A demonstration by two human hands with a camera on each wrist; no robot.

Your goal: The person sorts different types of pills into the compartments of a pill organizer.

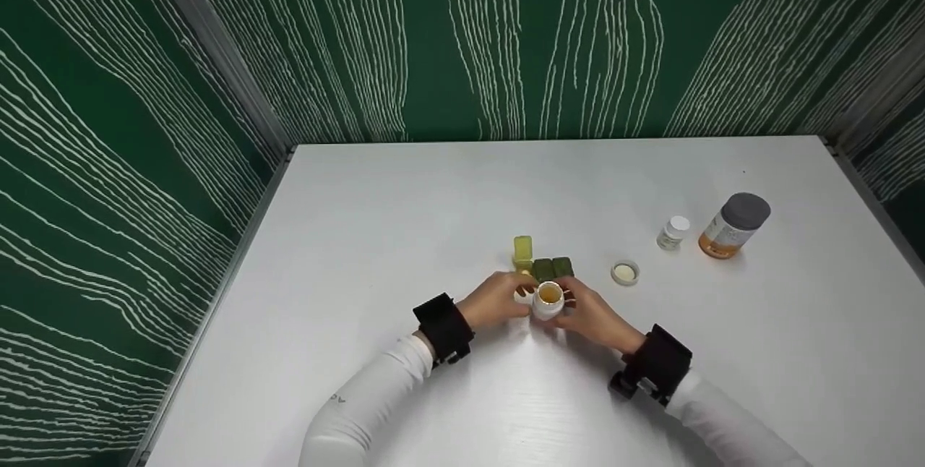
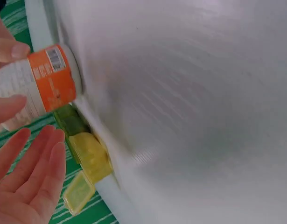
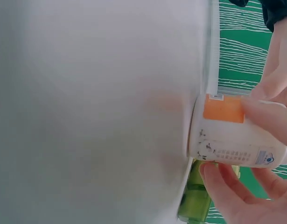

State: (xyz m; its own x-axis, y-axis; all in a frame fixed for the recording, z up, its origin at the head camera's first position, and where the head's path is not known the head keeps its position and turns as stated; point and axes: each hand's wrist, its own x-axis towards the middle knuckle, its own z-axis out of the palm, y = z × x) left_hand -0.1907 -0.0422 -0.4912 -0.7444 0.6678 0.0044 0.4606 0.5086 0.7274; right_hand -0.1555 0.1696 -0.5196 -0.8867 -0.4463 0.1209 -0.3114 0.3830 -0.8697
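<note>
An uncapped white bottle [image 1: 547, 306] with an orange label stands between my hands, yellowish contents showing at its mouth. My right hand [image 1: 589, 314] holds it, thumb on the near side and fingers at the far right side. My left hand [image 1: 495, 302] is at its left. In the left wrist view the left thumb [image 2: 10, 106] overlaps the bottle, while the other fingers [image 2: 29, 158] stretch out, fairly straight, beside it. Just beyond the hands is a row of small pill boxes: a yellow one [image 2: 92, 156] with its lid raised, and green ones [image 1: 551, 269] with lids down.
A round white cap [image 1: 625, 272] lies right of the hands, inner side up. Farther right stand a small white bottle [image 1: 673, 233] with a white cap and a larger jar [image 1: 733, 225] with a grey lid. Green striped walls [image 1: 433, 40] border the white table [image 1: 405, 192].
</note>
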